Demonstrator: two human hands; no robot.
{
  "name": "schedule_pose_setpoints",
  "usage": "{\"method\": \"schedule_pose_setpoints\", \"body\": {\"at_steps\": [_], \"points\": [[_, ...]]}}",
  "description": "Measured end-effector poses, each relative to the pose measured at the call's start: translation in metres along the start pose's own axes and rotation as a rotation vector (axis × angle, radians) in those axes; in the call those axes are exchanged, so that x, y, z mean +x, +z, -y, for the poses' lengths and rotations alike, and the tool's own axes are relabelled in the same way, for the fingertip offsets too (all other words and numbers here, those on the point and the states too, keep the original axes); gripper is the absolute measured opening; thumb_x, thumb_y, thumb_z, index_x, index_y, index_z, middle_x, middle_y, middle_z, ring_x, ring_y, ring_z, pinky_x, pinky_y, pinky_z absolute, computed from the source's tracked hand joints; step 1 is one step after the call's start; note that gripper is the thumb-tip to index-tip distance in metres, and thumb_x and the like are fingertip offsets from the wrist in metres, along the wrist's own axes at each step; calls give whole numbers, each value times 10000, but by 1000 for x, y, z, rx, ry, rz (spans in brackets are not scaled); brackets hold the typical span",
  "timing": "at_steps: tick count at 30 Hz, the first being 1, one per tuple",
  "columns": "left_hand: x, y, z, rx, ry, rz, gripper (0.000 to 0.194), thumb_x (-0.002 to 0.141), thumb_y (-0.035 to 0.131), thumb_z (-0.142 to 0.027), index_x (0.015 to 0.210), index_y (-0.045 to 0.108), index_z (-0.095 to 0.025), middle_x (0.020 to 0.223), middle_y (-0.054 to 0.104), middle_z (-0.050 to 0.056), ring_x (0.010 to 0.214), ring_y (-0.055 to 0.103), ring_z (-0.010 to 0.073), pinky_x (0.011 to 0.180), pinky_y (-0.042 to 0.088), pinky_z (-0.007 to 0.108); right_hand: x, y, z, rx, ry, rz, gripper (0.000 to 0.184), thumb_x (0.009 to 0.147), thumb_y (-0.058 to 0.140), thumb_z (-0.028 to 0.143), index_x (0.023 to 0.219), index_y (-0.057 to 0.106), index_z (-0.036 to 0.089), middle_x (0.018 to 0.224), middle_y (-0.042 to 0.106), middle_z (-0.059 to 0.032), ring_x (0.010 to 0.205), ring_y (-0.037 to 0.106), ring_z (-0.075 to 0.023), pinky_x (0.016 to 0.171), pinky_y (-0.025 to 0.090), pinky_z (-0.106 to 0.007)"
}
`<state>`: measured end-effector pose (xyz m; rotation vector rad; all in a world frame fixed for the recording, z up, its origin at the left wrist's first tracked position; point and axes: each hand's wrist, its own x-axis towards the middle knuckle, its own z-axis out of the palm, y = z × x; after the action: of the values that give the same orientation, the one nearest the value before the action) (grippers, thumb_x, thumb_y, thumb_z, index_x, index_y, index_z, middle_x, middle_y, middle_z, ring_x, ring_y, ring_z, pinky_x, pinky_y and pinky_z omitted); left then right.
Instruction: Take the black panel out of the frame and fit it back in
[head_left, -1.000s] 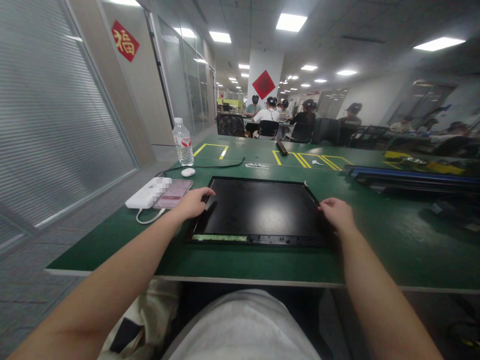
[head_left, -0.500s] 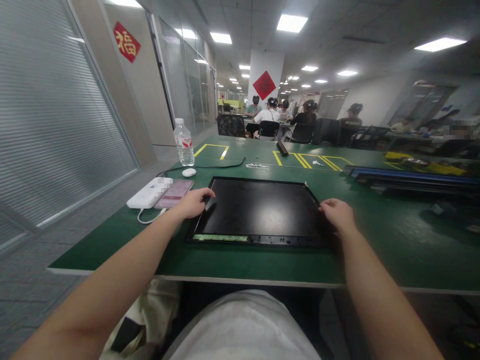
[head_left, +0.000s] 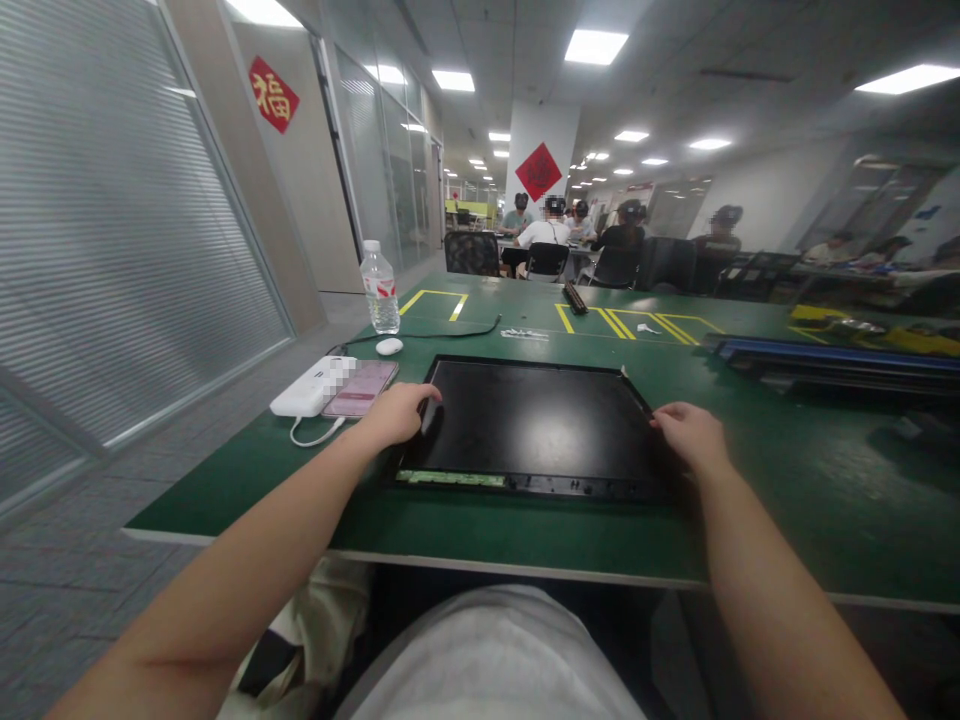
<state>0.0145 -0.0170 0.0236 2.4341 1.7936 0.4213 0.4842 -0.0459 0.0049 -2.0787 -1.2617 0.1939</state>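
A black display panel (head_left: 525, 420) in a thin black frame lies flat on the green table before me. Along its near edge runs a strip, with a green circuit board (head_left: 450, 479) in the left half. My left hand (head_left: 405, 411) grips the panel's left edge, thumb over the rim. On the opposite side, my right hand (head_left: 688, 432) pinches the right edge between thumb and fingers. The undersides of both grips are hidden.
Left of the panel lie a phone (head_left: 363, 388), a white power bank (head_left: 309, 386) and a white oval case (head_left: 389, 346). A water bottle (head_left: 380, 290) stands behind them. Long dark strips (head_left: 825, 362) lie at right. Several people sit at tables beyond.
The whole view has shifted slightly, so everything appears a little further right. Both hands keep hold of the panel's edges; the left hand sits slightly further over its rim.
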Motion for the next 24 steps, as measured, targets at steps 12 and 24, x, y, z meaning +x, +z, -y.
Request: {"method": "schedule_pose_setpoints", "body": {"at_steps": [12, 24], "points": [[1, -5, 5, -191, -11, -12, 437, 608, 474, -38, 943, 668, -243, 968, 714, 41, 954, 645, 263, 854, 497, 361, 3, 2, -2, -61, -17, -10, 171, 733, 599, 302, 783, 738, 217, 808, 746, -72, 791, 657, -242, 680, 454, -329], [-3, -10, 7, -126, 169, -3, 382, 794, 621, -328, 1148, 680, -199, 1317, 622, 142, 1259, 545, 330, 1096, 384, 454, 3, 0, -1, 27, 40, 16, 151, 720, 589, 296, 745, 722, 228, 759, 745, -47, 727, 655, -223, 746, 483, -342]]}}
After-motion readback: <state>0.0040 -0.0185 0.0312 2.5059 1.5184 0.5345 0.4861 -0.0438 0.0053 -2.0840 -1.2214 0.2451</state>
